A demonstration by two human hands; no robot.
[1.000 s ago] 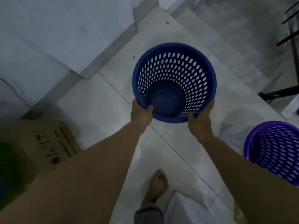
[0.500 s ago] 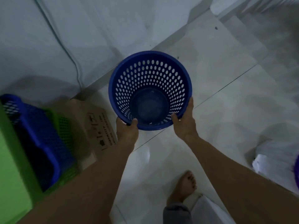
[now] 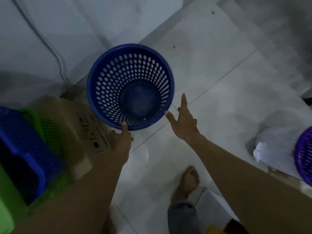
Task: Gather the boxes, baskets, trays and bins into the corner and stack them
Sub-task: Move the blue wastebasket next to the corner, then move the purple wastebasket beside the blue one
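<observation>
A round blue perforated basket point(image 3: 108, 92) stands upright by the wall's foot, against a cardboard box point(image 3: 74, 125). My left hand point(image 3: 120, 142) is at its near rim, thumb laid over the edge and fingers curled outside. My right hand point(image 3: 183, 124) is off the basket, fingers spread, its thumb tip just beside the right rim. Left of the box, a blue crate point(image 3: 25, 141) sits inside a green mesh basket point(image 3: 49, 127). A purple perforated basket point(image 3: 303, 154) shows at the right edge.
A thin cable point(image 3: 55, 53) runs down the white wall. White bags or paper point(image 3: 273, 149) lie on the tiled floor by the purple basket. My bare foot point(image 3: 187, 183) stands below the hands, with a white box point(image 3: 212, 205) beside it.
The blue basket came left and down beside the cardboard box. My right hand has let go of its rim and opened. The view swung left, showing the blue crate and green basket.
</observation>
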